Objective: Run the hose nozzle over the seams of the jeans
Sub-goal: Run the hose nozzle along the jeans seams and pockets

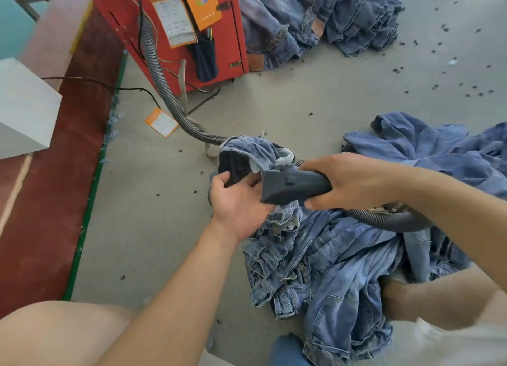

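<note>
My right hand (pixel 348 180) grips the dark grey hose nozzle (pixel 290 186), whose flat mouth points left. My left hand (pixel 238 201) lies palm up just under and left of that mouth, its fingers curled round a bunched part of the blue jeans (pixel 252 153). The inside of that bunch shows dark. The rest of the jeans hangs down onto a heap of blue jeans (pixel 343 269) on the floor. The ribbed grey hose (pixel 384 220) loops from behind my right hand across the heap.
A red machine cabinet (pixel 219 36) stands at the back, and a ribbed hose (pixel 162 83) runs from it to the floor. More jeans (pixel 329 17) are piled behind it and at the right (pixel 439 151). Dark lint bits dot the grey floor. My knees frame the bottom.
</note>
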The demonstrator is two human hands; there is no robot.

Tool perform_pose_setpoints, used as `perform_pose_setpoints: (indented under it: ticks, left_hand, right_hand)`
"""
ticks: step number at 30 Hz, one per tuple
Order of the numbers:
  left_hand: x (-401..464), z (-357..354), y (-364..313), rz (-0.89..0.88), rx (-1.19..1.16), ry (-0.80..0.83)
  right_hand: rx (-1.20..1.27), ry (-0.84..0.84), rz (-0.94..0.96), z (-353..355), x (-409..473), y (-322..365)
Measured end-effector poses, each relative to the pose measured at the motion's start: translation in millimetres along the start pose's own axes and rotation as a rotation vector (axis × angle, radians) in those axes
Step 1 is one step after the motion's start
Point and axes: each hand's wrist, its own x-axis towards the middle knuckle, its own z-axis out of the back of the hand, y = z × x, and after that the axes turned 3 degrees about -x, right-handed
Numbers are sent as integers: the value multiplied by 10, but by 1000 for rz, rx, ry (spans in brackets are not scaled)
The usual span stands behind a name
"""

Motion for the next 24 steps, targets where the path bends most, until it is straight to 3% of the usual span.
perform_pose_setpoints:
  ticks: [5, 8, 11, 14, 17, 24]
  left_hand:
    - [25, -67, 46, -88, 378, -127]
    - [133, -91, 176, -170, 543, -276]
    - [173, -89, 175, -148, 520, -354]
    - [110, -95, 64, -98, 512, -294]
    - [35, -105, -41, -59, 447, -107]
    - [-68, -174, -71, -45, 483, 80]
  right_hand:
    - [-52, -254, -166, 299, -127, -281]
    - [-211, -259, -237, 360, -201, -488]
    - [-340, -238, -140, 243, -232, -524]
    - [-475, -288, -77, 75, -187, -484]
    - [-561, -332, -57, -47, -123, -483]
    - [-447, -263, -14, -39, -144, -256]
